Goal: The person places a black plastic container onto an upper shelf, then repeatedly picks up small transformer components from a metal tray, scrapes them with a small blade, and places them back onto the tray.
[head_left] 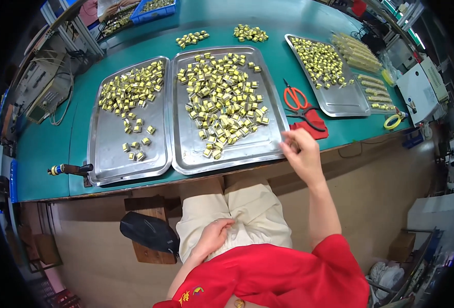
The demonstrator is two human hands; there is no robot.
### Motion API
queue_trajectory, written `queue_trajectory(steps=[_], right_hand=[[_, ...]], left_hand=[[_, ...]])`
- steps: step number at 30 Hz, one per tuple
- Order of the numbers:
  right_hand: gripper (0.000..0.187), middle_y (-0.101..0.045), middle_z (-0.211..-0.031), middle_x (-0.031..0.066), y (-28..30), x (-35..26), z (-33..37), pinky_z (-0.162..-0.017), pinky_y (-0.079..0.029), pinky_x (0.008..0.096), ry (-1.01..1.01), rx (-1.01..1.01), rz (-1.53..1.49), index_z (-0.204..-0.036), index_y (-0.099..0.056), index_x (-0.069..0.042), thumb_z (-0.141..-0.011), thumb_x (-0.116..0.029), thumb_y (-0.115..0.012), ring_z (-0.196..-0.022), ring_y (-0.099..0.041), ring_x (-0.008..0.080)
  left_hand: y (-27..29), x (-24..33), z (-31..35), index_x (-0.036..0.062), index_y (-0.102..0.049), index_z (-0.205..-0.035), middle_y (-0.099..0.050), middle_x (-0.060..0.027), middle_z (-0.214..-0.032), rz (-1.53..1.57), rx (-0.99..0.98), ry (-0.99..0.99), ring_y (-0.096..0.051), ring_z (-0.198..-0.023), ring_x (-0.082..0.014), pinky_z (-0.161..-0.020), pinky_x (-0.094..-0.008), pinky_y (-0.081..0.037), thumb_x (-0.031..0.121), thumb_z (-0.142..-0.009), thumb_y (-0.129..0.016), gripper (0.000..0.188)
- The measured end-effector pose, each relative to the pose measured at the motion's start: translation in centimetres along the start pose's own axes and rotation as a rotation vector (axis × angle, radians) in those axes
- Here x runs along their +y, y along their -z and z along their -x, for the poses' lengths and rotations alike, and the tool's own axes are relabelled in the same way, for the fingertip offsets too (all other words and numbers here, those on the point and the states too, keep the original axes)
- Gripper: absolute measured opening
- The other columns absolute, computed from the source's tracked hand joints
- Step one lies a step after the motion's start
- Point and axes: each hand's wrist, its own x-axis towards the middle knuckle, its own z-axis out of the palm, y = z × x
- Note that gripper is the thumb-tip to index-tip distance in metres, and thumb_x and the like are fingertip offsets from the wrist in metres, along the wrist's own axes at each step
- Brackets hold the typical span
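Note:
My right hand (pixel 303 156) is at the front right corner of the larger metal tray (pixel 186 159), its thumb and curled fingers apart at the rim. Whether the fingertips touch the rim, I cannot tell. That tray holds a heap of small yellow-wrapped transformer-like parts (pixel 221 97) with metal sides. My left hand (pixel 212 237) rests on my lap with loosely bent fingers, and I see nothing in it. Left of the larger tray, a second metal tray (pixel 103 164) holds more of the parts (pixel 132 87), a few scattered toward its front.
Orange-handled scissors (pixel 295 97) and dark-handled pliers (pixel 309 120) lie by a red cloth (pixel 317 132). A third tray (pixel 340 105) of parts stands at right, near yellow tape (pixel 392 121). A black-handled tool (pixel 70 169) projects at the left edge. A black bag (pixel 149 231) sits on a wooden stool.

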Motion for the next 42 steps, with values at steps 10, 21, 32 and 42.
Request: queue_trajectory(steps=[10, 21, 32, 42], right_hand=[[0.028, -0.060, -0.081, 0.0101, -2.5, 1.1, -5.2, -0.059, -0.048, 0.0329, 0.048, -0.115, 0.468, -0.093, -0.062, -0.001, -0.071, -0.012, -0.075, -0.065, -0.060, 0.0233], [0.027, -0.053, -0.073, -0.0050, -1.9, -2.8, -10.8, -0.049, -0.028, 0.0153, -0.027, -0.243, -0.381, -0.098, -0.061, 0.001, -0.073, 0.002, -0.071, -0.056, -0.037, -0.0022], [0.031, -0.059, -0.083, 0.0005, -7.9, -2.6, -14.8, -0.050, -0.033, 0.0145, 0.052, -0.375, -0.735, -0.104, -0.059, 0.004, -0.075, 0.008, -0.068, -0.060, -0.046, -0.0013], [0.032, -0.059, -0.089, 0.0050, -7.8, -1.3, -13.9, -0.058, -0.041, 0.0153, 0.030, -0.453, -0.842, -0.106, -0.059, 0.005, -0.075, 0.012, -0.064, -0.068, -0.051, 0.0023]], left_hand=[[9.6, 7.9, -2.1, 0.0052, -0.060, -0.111, -0.064, -0.0125, -0.101, -0.146, -0.100, -0.432, -0.062, -0.090, -0.0294, -0.080, -0.0330, -0.049, -0.005, -0.080, -0.045, 0.036], [20.4, 19.9, -14.2, 0.0022, -0.054, -0.120, -0.063, -0.0083, -0.105, -0.048, 0.201, -0.647, -0.060, -0.093, -0.0132, -0.077, -0.0257, -0.049, 0.001, -0.088, -0.054, 0.033], [20.0, 16.9, -19.0, -0.0020, -0.053, -0.119, -0.058, -0.0082, -0.110, 0.364, 0.116, -0.569, -0.058, -0.094, -0.0122, -0.082, -0.0246, -0.050, -0.003, -0.083, -0.061, 0.036], [19.0, 16.1, -18.7, 0.0002, -0.056, -0.117, -0.059, -0.0072, -0.102, 0.459, 0.113, -0.494, -0.059, -0.091, -0.0113, -0.079, -0.0231, -0.051, 0.000, -0.084, -0.061, 0.033]])
